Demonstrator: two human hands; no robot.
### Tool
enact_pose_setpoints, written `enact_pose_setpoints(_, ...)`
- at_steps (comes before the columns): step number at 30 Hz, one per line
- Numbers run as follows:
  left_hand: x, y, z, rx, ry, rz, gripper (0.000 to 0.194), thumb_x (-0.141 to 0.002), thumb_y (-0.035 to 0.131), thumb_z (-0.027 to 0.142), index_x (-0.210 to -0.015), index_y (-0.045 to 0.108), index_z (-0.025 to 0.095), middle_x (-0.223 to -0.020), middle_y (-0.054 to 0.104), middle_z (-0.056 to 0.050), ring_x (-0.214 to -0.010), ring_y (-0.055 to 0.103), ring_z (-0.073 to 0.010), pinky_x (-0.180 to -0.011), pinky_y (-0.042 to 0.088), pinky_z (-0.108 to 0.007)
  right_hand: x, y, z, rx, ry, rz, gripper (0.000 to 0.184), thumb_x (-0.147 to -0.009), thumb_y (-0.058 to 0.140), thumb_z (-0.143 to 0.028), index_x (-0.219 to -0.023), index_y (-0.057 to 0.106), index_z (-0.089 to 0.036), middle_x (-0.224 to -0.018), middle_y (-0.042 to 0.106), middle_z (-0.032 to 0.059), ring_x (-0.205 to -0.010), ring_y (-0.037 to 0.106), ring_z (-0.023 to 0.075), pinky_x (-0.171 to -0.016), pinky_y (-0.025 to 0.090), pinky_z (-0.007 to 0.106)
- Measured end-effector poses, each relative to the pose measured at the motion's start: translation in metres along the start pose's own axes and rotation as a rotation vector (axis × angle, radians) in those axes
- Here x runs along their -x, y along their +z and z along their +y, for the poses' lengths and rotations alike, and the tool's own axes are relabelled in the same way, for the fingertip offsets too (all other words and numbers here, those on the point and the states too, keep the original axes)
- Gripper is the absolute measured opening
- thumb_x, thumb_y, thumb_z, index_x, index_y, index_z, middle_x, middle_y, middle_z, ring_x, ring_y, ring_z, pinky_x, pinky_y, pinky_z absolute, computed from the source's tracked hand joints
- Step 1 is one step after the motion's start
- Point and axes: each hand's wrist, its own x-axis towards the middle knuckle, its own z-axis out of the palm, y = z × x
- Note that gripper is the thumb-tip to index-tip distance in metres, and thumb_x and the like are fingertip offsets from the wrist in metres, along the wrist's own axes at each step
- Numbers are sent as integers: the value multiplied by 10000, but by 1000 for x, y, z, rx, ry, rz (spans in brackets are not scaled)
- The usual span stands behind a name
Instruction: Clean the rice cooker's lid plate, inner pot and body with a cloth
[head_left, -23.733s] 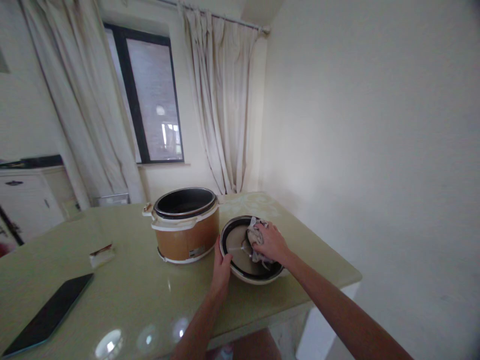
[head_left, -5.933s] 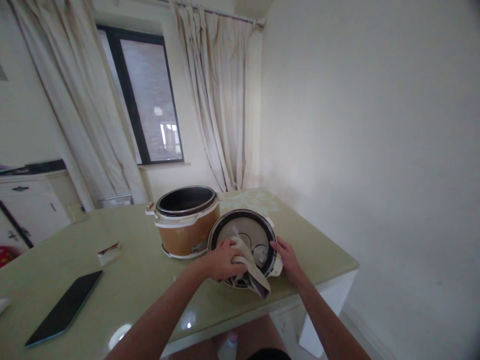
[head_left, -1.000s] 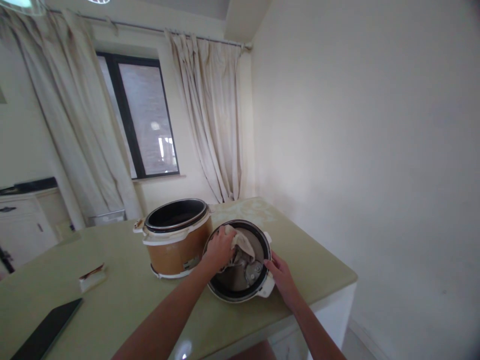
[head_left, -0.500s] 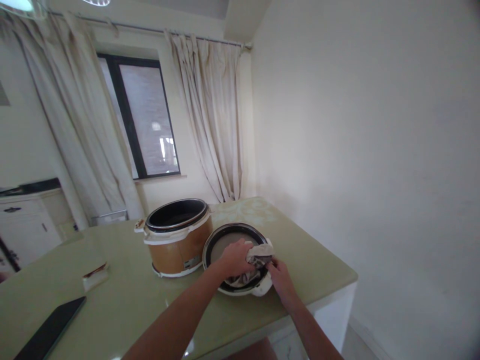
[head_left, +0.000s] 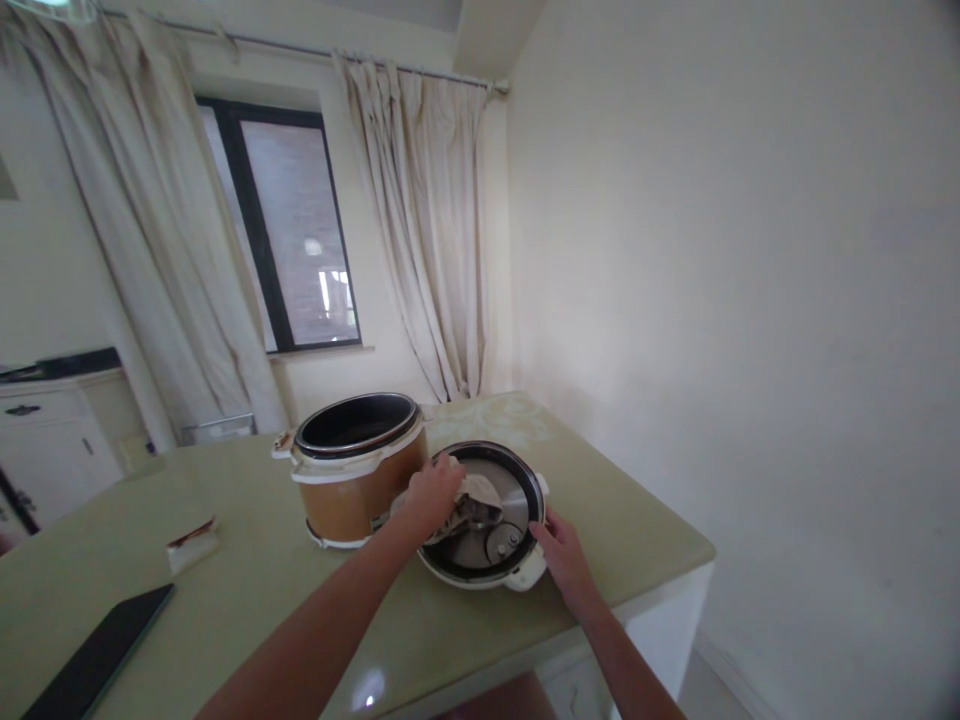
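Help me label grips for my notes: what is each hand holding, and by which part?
The left hand grips a bunched cloth, exact spot hidden; the right hand holds the lid by its right rim, thumb over the edge.

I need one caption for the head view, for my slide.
Left hand holds a cloth on an upturned lid gripped by the right hand, beside an open cooker.
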Motion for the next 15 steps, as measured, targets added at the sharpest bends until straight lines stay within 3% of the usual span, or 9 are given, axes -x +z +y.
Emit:
enact_pose_setpoints(4, -18, 10, 11, 49, -77, 124, 390, -969, 510, 132, -1324, 616, 254, -1384, 525, -178, -1239, 590, -350, -872, 591, -438, 3, -2, -1, 19, -17, -22, 406, -771, 731, -518, -964, 794, -168, -745, 715, 39, -648, 579, 202, -599, 456, 300)
enact_pose_setpoints(7, -35, 12, 27, 135, -127, 183, 398, -950, 573, 166, -1332, 601, 271, -1355, 527, -151, -1248, 572, -323, -898, 572, -398, 5, -2, -3, 69, -32, -14, 426, -783, 709, -534, -969, 781, -157, -692, 662, 19, -602, 512, 171, -565, 410, 279)
enact_pose_setpoints(11, -50, 10, 51, 313, -216, 217, 411, -918, 643, 302, -1326, 603, 278, -1324, 554, -123, -1169, 629, -285, -928, 545, -376, 6, -2, -4, 119, -73, -24, 394, -818, 668, -510, -954, 768, -154, -686, 629, 16, -663, 517, 182, -614, 430, 279)
enact_pose_setpoints(15, -48, 10, 67, 394, -46, 171, 389, -876, 664, 406, -1242, 658, 275, -1255, 628, -99, -1085, 690, -268, -931, 541, -363, 3, -4, -1, 107, -75, -31, 396, -819, 667, -529, -919, 757, -156, -695, 638, 22, -752, 565, 210, -692, 476, 296)
